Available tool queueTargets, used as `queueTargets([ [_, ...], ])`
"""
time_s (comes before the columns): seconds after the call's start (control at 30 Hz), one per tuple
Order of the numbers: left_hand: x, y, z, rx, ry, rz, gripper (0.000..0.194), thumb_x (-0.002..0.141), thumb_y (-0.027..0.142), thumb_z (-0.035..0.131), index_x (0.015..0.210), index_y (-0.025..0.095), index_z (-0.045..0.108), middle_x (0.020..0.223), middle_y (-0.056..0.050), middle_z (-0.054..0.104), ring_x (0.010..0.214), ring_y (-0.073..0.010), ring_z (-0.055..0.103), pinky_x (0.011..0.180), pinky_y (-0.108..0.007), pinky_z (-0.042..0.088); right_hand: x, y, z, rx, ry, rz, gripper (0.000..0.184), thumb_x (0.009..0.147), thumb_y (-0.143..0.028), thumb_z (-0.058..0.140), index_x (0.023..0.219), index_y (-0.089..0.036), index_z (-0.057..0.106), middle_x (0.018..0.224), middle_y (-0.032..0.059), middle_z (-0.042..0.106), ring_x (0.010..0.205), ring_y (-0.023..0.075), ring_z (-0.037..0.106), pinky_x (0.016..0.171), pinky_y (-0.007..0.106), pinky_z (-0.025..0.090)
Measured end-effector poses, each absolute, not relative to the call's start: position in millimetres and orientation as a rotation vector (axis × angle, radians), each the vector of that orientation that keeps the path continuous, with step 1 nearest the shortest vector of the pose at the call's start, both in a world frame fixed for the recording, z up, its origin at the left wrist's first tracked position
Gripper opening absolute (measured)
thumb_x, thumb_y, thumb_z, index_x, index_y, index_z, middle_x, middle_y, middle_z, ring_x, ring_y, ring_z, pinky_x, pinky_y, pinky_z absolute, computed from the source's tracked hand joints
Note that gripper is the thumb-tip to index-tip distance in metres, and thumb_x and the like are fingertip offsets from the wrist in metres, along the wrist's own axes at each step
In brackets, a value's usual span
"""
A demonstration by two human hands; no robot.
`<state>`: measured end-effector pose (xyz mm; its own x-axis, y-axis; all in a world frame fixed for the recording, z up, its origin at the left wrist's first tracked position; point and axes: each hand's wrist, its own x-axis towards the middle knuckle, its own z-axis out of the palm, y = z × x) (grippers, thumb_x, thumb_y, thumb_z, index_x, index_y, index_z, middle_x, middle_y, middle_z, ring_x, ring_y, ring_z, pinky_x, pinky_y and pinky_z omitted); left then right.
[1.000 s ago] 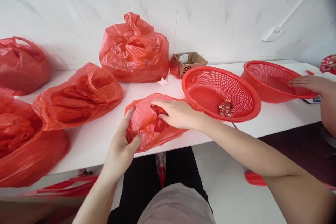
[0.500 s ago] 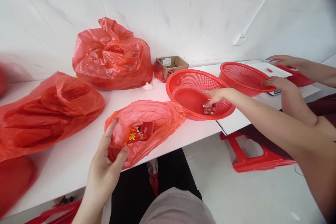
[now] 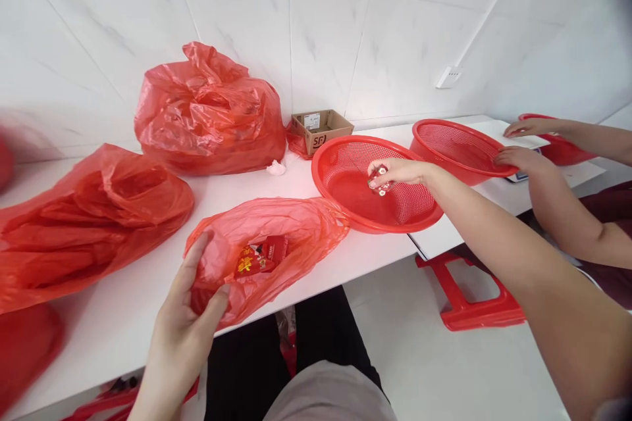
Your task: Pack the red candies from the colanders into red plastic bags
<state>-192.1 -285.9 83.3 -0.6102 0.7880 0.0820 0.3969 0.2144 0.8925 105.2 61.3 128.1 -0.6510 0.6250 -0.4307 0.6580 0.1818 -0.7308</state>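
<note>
My left hand (image 3: 185, 302) grips the rim of a thin red plastic bag (image 3: 301, 266), fingers and thumb spread along its edge so the mouth gapes. Inside the bag lie red packets (image 3: 254, 258), one printed with yellow characters. Over the near red perforated basket (image 3: 332, 174), my right hand (image 3: 395, 172) pinches a small red packet with white flower shapes (image 3: 379, 181). It is held above the basket floor, clear of it. The fingers partly cover this packet, so its full shape is hidden.
Behind stand a large full red bag (image 3: 212, 118) and a small cardboard box (image 3: 323, 131). Another red bag (image 3: 99, 217) lies left. At right, a co-worker's hands (image 3: 523, 158) are by a second basket (image 3: 459, 145) and a scale. A red stool (image 3: 457, 296) stands below the table edge.
My right hand has lifted the small red packet from the basket floor and moved slightly left. My left hand stays on the bag's rim. The co-worker's far hand has come lower.
</note>
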Motion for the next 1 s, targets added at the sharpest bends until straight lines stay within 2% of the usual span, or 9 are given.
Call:
queueTargets([
  [0.13, -191.1, -281.8, 88.2, 1.009, 2.029, 1.395, 0.073, 0.077, 0.041, 0.063, 0.146, 0.038, 0.038, 0.141, -0.002, 0.052, 0.079, -0.0194, 0.062, 0.080, -0.040, 0.054, 66.3, 24.3, 159.3, 0.793, 2.525, -1.935, 0.036, 0.070, -0.028, 0.081, 0.093, -0.017, 0.055, 0.092, 0.0043, 0.065, 0.077, 0.0134, 0.064, 0.065, 0.025, 0.054],
  [0.23, -188.5, -278.4, 89.7, 1.023, 1.983, 1.449, 0.072, 0.078, 0.037, 0.063, 0.146, 0.033, 0.040, 0.138, -0.005, 0.055, 0.087, -0.0228, 0.064, 0.084, -0.041, 0.053, 25.4, -9.3, 167.4, 0.427, 2.517, -1.999, 0.032, 0.069, -0.022, 0.081, 0.088, -0.016, 0.056, 0.093, 0.0023, 0.064, 0.075, 0.0108, 0.063, 0.062, 0.022, 0.053],
  [0.33, -187.6, -277.6, 88.6, 1.031, 1.921, 1.473, 0.072, 0.080, 0.030, 0.061, 0.148, 0.029, 0.037, 0.140, -0.007, 0.054, 0.106, -0.0277, 0.063, 0.094, -0.044, 0.050, -12.2, -34.6, 162.5, 0.241, 2.453, -1.960, 0.029, 0.070, -0.020, 0.080, 0.088, -0.016, 0.056, 0.087, -0.0001, 0.063, 0.069, 0.0079, 0.061, 0.060, 0.020, 0.051],
  [0.47, -192.2, -282.0, 83.6, 1.067, 1.884, 1.538, 0.068, 0.082, 0.024, 0.058, 0.148, 0.025, 0.038, 0.153, -0.007, 0.039, 0.138, -0.0303, 0.039, 0.114, -0.045, 0.031, -42.2, -50.1, 152.7, 0.194, 2.417, -1.854, 0.026, 0.071, -0.019, 0.078, 0.085, -0.016, 0.056, 0.097, 0.0032, 0.066, 0.072, 0.0075, 0.060, 0.062, 0.020, 0.051],
  [0.6, -197.0, -287.2, 79.4, 1.086, 1.912, 1.551, 0.067, 0.083, 0.022, 0.058, 0.147, 0.025, 0.039, 0.155, -0.007, 0.036, 0.144, -0.0277, 0.029, 0.119, -0.043, 0.021, -48.6, -53.1, 153.4, 0.203, 2.388, -1.811, 0.025, 0.072, -0.019, 0.076, 0.086, -0.016, 0.055, 0.117, 0.0096, 0.064, 0.085, 0.0113, 0.064, 0.066, 0.022, 0.051],
  [0.67, -197.1, -288.0, 79.4, 1.071, 1.906, 1.546, 0.067, 0.083, 0.022, 0.058, 0.147, 0.025, 0.039, 0.155, -0.007, 0.036, 0.141, -0.0287, 0.033, 0.118, -0.044, 0.023, -48.6, -53.4, 154.0, 0.212, 2.408, -1.805, 0.025, 0.072, -0.021, 0.076, 0.086, -0.017, 0.056, 0.118, 0.0097, 0.064, 0.091, 0.0132, 0.064, 0.070, 0.023, 0.050],
  [0.77, -195.1, -287.2, 81.6, 1.029, 1.882, 1.527, 0.068, 0.083, 0.023, 0.058, 0.148, 0.026, 0.038, 0.155, -0.006, 0.037, 0.132, -0.0299, 0.046, 0.110, -0.044, 0.037, -50.9, -55.5, 149.9, 0.224, 2.466, -1.762, 0.026, 0.071, -0.024, 0.076, 0.088, -0.018, 0.057, 0.114, 0.0081, 0.066, 0.100, 0.0166, 0.063, 0.076, 0.026, 0.049],
  [0.87, -192.9, -286.5, 83.2, 1.013, 1.876, 1.518, 0.069, 0.083, 0.023, 0.057, 0.148, 0.027, 0.036, 0.153, -0.006, 0.040, 0.121, -0.0282, 0.055, 0.102, -0.042, 0.045, -56.0, -61.4, 143.8, 0.270, 2.601, -1.497, 0.026, 0.072, -0.026, 0.074, 0.093, -0.019, 0.061, 0.106, 0.0043, 0.067, 0.093, 0.0163, 0.064, 0.075, 0.026, 0.048],
  [1.0, -193.0, -288.2, 82.7, 1.029, 1.869, 1.518, 0.071, 0.082, 0.024, 0.057, 0.149, 0.027, 0.034, 0.143, -0.008, 0.051, 0.120, -0.0291, 0.056, 0.102, -0.044, 0.045, -60.9, -70.4, 144.4, 0.341, 2.728, -1.169, 0.026, 0.072, -0.024, 0.071, 0.097, -0.023, 0.064, 0.103, 0.0007, 0.067, 0.083, 0.0148, 0.062, 0.073, 0.026, 0.046],
])
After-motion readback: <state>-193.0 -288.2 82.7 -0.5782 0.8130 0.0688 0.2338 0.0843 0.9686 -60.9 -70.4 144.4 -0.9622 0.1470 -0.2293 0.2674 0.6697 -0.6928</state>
